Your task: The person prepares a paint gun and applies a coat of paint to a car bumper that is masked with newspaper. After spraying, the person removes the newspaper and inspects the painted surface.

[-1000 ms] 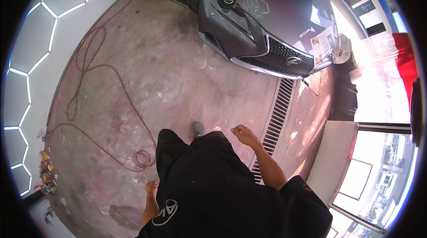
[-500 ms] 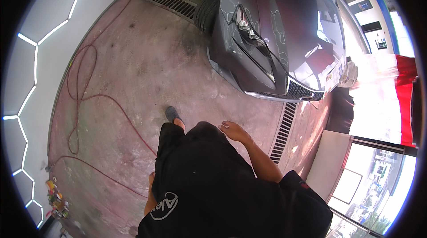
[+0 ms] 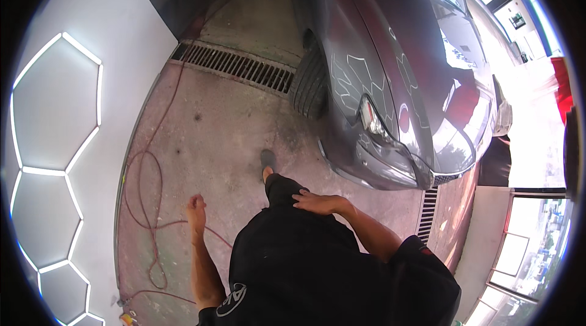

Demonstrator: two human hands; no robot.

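My left hand [image 3: 196, 209] hangs out to the left over the concrete floor, its fingers loosely bent and nothing visible in them. The red hose [image 3: 174, 223] lying on the floor passes behind that wrist. At the front of my dark shorts [image 3: 284, 188], my right hand [image 3: 313, 202] rests against the cloth with its fingers stretched out, holding nothing. A dark shoe [image 3: 267, 157] shows on one foot ahead of me; the other foot is hidden. To the right of it stands a dark grey car [image 3: 360, 70], its front corner facing me. Neither hand touches the car.
A floor grate [image 3: 238, 65] runs beside the car's front wheel [image 3: 310, 85], and another grate [image 3: 427, 213] lies near the bumper. A white wall with hexagonal light strips [image 3: 44, 171] is on the left. Glass panels [image 3: 519, 253] stand at the lower right.
I have stepped forward, so the car's wheel and headlight look nearer. My left hand has swung forward into view from beside my body. My right hand now lies against my shorts.
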